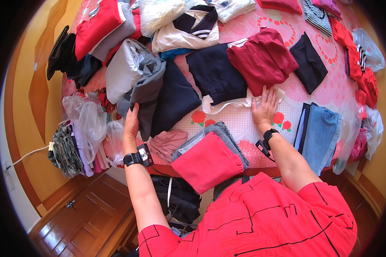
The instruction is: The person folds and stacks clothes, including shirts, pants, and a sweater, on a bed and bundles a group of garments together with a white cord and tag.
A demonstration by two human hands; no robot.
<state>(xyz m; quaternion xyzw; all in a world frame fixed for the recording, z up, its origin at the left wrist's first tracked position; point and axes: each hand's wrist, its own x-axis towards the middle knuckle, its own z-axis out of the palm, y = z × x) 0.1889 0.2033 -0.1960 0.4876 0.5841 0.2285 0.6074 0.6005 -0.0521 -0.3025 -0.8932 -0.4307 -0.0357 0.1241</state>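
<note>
On the left, my left hand (pixel 132 122) grips the lower edge of a dark grey folded garment (pixel 148 86), thumb in front and fingers hidden behind. This garment leans over a light grey folded garment (pixel 124 72) and a black folded cloth (pixel 173 96). My right hand (pixel 265 107) lies flat with its fingers spread, its tips at the lower edge of a maroon folded garment (pixel 262 61). Under that hand runs a white fabric strip (pixel 225 105). The maroon garment overlaps a dark navy folded garment (pixel 215 74).
A red folded cloth (pixel 209 162) rests on grey garments at the near table edge. Folded blue jeans (pixel 321 138) lie right, a black folded garment (pixel 308 62) beyond. Plastic bags (pixel 88 128) and camouflage clothing (pixel 64 152) crowd the left. More clothing piles (pixel 99 29) stand at the back.
</note>
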